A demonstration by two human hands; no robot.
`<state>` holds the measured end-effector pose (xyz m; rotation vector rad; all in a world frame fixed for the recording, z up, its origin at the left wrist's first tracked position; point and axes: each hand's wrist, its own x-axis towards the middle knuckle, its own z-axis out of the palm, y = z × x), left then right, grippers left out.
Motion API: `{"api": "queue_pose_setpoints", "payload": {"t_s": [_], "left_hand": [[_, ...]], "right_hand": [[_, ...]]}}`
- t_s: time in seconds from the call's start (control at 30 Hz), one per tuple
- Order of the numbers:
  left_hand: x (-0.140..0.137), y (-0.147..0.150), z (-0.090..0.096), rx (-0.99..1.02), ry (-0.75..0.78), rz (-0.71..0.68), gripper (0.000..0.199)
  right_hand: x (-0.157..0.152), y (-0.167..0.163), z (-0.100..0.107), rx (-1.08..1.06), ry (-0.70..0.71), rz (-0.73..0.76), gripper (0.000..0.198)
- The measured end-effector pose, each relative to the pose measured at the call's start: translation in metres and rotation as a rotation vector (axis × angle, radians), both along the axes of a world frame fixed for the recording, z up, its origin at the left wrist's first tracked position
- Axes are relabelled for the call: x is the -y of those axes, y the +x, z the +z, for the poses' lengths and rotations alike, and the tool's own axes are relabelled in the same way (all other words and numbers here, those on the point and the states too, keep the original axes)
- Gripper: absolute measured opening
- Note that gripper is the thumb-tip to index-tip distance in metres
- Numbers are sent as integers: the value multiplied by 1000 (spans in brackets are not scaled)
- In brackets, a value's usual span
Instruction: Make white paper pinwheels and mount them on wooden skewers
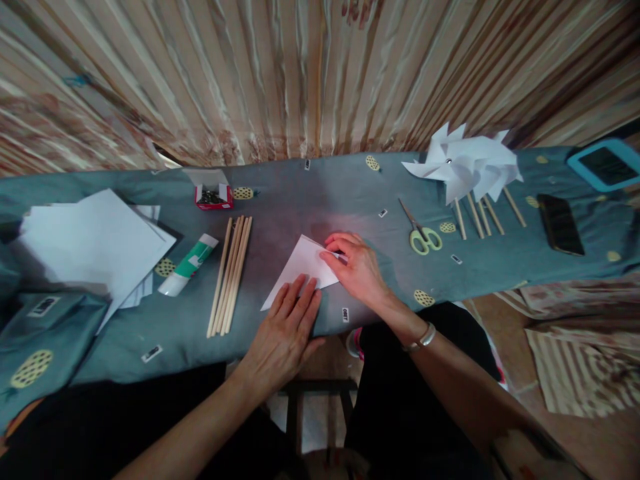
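Observation:
A sheet of white paper (301,262), folded into a triangle, lies on the cloth-covered table in front of me. Flat on its lower edge rests my left hand (284,328), fingers stretched out and holding nothing. My right hand (361,272) has thumb and fingers closed on the paper's right corner. Several wooden sticks (230,277) lie side by side left of the paper. Scissors with light green handles (424,239) lie beyond my right hand, blades slightly apart.
To the left are a stack of white paper (95,237), a glue stick (189,265) and a red box (214,197) of small dark metal pieces. On the right are several white paper pinwheels (465,163) on sticks, a phone (560,225) and a blue-framed device (605,165). Striped curtains (280,80) hang behind.

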<state>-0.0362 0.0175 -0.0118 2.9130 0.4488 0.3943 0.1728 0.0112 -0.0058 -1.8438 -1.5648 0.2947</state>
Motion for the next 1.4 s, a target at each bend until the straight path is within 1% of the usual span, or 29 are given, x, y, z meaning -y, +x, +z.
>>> {"api": "queue_pose_setpoints", "payload": {"t_s": [0.3,0.7,0.87,1.03,1.2,1.23,1.33,1.4], "left_hand": [[-1,0,0,-16,4,3,67],[0,1,0,-34,19,13,62],[0,1,0,-54,11,10,65],[0,2,0,-89,17,14,67],[0,3,0,-121,49,10,69],[0,3,0,-131,56,11,69],[1,3,1,-163,59,20,71],[1,3,1,-178,50,27,74]], "right_hand": [[-1,-1,0,4,-9,-9,9],[-3,-1,-3,50,0,-21,8],[-4,-1,-5,67,11,-18,10],[-4,-2,-3,122,13,-20,10],[1,-3,-2,205,9,16,11],[4,-3,-2,229,15,22,15],[16,-8,-4,297,24,22,47],[25,-13,-5,318,-1,7,60]]}}
